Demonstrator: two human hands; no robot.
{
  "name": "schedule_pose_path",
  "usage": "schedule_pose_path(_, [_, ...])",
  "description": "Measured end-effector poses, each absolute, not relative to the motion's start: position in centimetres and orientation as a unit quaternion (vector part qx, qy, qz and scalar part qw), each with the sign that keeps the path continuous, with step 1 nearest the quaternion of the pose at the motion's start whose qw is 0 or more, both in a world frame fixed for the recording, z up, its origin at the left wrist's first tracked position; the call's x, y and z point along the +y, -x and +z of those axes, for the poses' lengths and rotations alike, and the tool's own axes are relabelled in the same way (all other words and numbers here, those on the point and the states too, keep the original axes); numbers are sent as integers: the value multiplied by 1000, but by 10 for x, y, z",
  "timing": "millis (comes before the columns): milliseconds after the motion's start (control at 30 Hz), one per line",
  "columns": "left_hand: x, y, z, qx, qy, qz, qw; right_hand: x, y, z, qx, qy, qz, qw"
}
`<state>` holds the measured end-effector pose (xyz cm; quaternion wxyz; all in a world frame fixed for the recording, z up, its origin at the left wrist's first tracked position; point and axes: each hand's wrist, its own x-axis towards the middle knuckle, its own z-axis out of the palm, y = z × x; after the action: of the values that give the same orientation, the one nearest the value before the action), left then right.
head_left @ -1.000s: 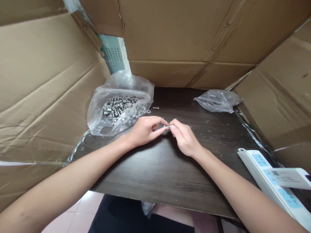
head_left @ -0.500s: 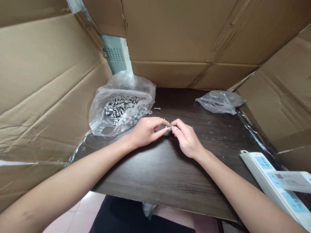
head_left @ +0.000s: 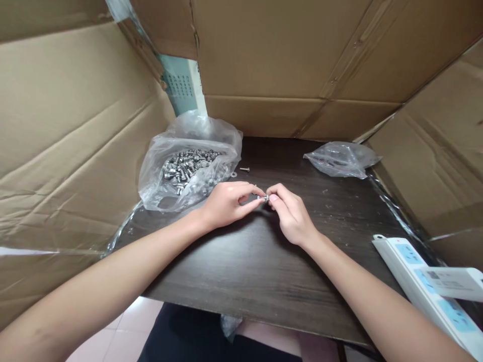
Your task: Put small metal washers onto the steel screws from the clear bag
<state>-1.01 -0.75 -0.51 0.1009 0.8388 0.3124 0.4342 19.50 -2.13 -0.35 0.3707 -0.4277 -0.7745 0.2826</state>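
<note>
Over the middle of the dark table (head_left: 234,271), my left hand (head_left: 230,203) and my right hand (head_left: 290,213) meet fingertip to fingertip. Between them lies a small silver bolt (head_left: 263,198), roughly level. My left thumb and forefinger pinch one end of it. The right thumb and bent forefinger close on the other end, where a small nut or washer seems to sit; the fingers partly hide it. Just beyond the hands, a loose bolt (head_left: 245,169) and a flat washer (head_left: 233,174) lie on the table.
An open clear plastic bag (head_left: 151,186) full of bolts stands at the back left. Another clear bag (head_left: 339,158) lies at the back right. A white power strip (head_left: 400,271) runs along the right edge, with a white card-like object (head_left: 453,282) over it. Cardboard walls (head_left: 264,50) surround the table.
The right fingertips have shifted very slightly to the right along the bolt, so a little more of it shows. The left hand stays in place.
</note>
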Motion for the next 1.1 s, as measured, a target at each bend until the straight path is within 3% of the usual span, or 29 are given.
schedule_pose_path(1100, [-7, 11, -7, 320, -841, 424, 101, -21, -194, -3, -788, 416, 278, 359])
